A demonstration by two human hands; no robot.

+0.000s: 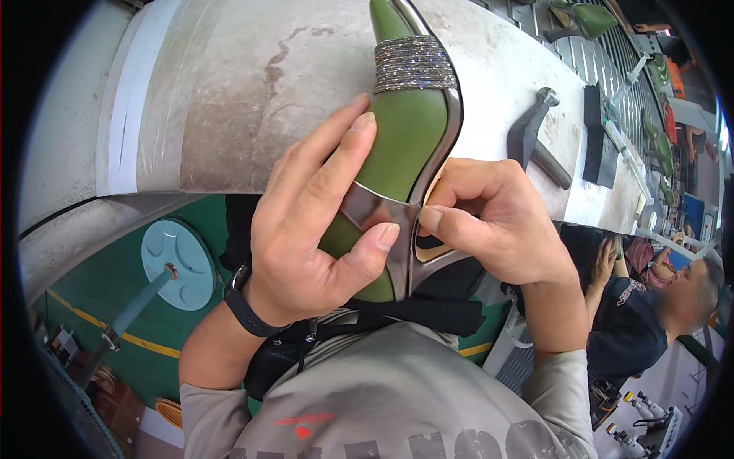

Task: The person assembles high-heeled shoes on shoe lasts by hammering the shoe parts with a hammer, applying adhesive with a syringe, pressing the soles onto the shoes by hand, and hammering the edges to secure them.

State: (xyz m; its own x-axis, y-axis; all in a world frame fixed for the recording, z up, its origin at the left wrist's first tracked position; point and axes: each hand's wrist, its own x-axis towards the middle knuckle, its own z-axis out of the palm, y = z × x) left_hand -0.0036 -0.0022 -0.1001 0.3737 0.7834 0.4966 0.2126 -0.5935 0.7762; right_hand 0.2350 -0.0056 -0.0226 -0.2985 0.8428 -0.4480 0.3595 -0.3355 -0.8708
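Observation:
A green shoe last carries a sandal upper, its toe pointing away from me. A glittering rhinestone band wraps its far part, and a dark metallic strap crosses nearer me. My left hand holds the last from the left, fingers lying along its side and thumb on the metallic strap. At the right edge, my right hand pinches the strap's edge between thumb and curled forefinger. Tan lining shows beside those fingertips. The last's near end rests close to my body.
The pale, stained workbench curves across the far side. On its right lie dark metal pincers, a black slab and brushes. Beyond is a slatted conveyor with green lasts. A co-worker sits at right. A pale-blue round base stands below left.

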